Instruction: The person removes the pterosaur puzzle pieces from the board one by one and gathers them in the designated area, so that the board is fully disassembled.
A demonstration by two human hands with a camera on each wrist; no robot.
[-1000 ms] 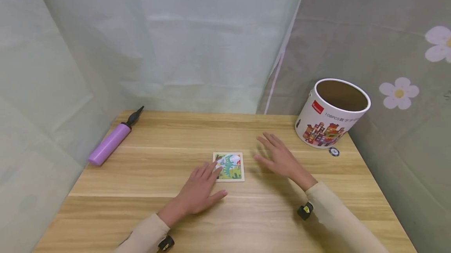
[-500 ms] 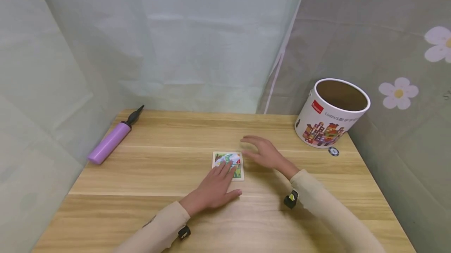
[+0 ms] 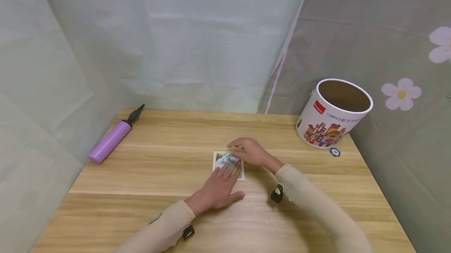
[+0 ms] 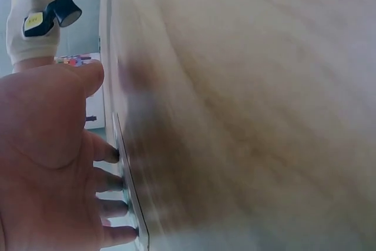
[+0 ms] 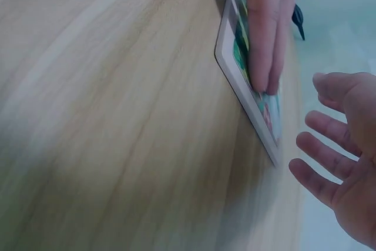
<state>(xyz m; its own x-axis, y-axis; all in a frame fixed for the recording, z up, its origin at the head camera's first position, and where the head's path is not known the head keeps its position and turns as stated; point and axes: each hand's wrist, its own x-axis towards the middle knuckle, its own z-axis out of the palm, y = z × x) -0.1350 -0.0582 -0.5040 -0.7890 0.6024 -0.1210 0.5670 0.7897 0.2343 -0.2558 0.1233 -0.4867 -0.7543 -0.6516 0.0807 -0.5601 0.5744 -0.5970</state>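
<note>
A small square dinosaur picture board (image 3: 220, 158) with a pale border lies flat on the wooden table. My left hand (image 3: 219, 188) rests on it with fingers spread nearly straight, covering its lower part; in the left wrist view the fingertips (image 4: 120, 234) meet the board's top. Over the board's far right corner hovers my right hand (image 3: 251, 152), its fingers loosely bent and apart. Nothing sits between those fingers in the right wrist view, where the left hand (image 5: 264, 33) presses on the picture.
A purple hand pump (image 3: 110, 141) with a black nozzle lies at the table's left edge. At the back right stands a large white bucket (image 3: 325, 121), open at the top. Beside its base is a round black-and-white chip (image 3: 335, 152). Cloth walls (image 3: 211, 49) rise behind the table.
My left hand has slid right, further onto the picture board. My right hand has come left from beside the board to above its far right corner. The board stays in place.
</note>
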